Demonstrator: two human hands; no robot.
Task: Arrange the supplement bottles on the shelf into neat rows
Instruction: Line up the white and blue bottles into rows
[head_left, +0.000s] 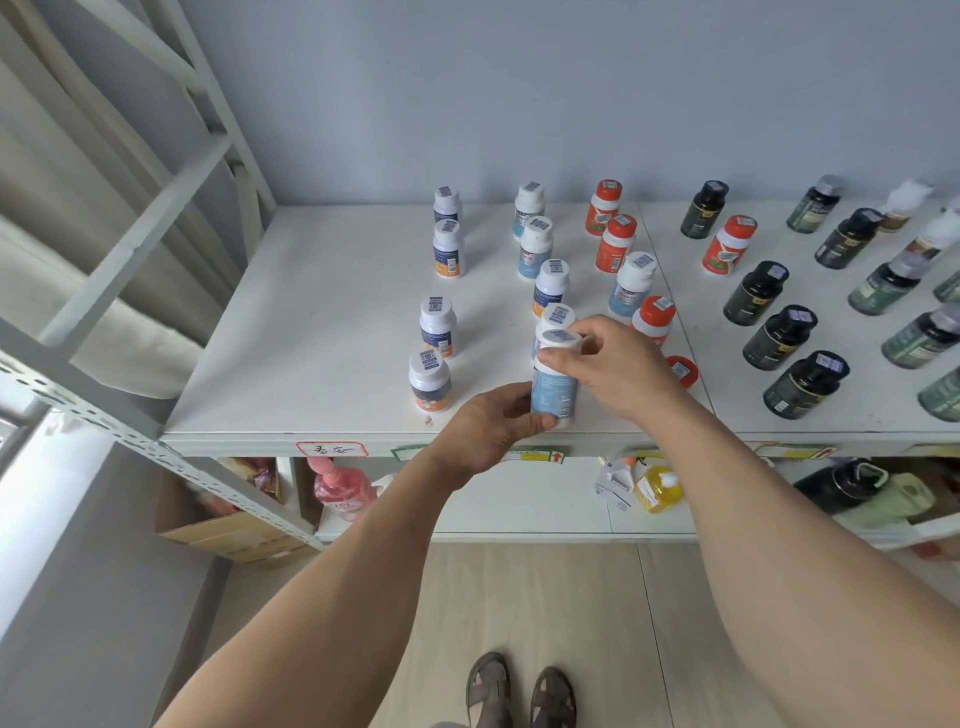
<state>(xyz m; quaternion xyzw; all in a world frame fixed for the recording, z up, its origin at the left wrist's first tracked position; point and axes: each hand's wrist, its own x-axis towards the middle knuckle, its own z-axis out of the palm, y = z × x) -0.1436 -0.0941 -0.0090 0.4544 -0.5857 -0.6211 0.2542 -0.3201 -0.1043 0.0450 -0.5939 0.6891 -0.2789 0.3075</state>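
A white bottle with a light-blue label (554, 387) stands at the front edge of the white shelf (322, 332). My left hand (493, 426) grips its base from the left, and my right hand (618, 366) grips its white cap from the right. Behind it a line of similar blue-label bottles (536, 247) runs toward the wall. To the left stand several white bottles with orange-and-blue labels (430, 380). To the right stand orange-capped bottles (616, 243); one (682, 370) is partly hidden behind my right wrist.
Dark bottles (779, 338) and green-label bottles (922, 340) fill the right part of the shelf. A white metal upright (218, 104) frames the left side. A lower shelf holds a pink bottle (343, 488) and a yellow bottle (658, 488). A cardboard box (228, 530) sits on the floor.
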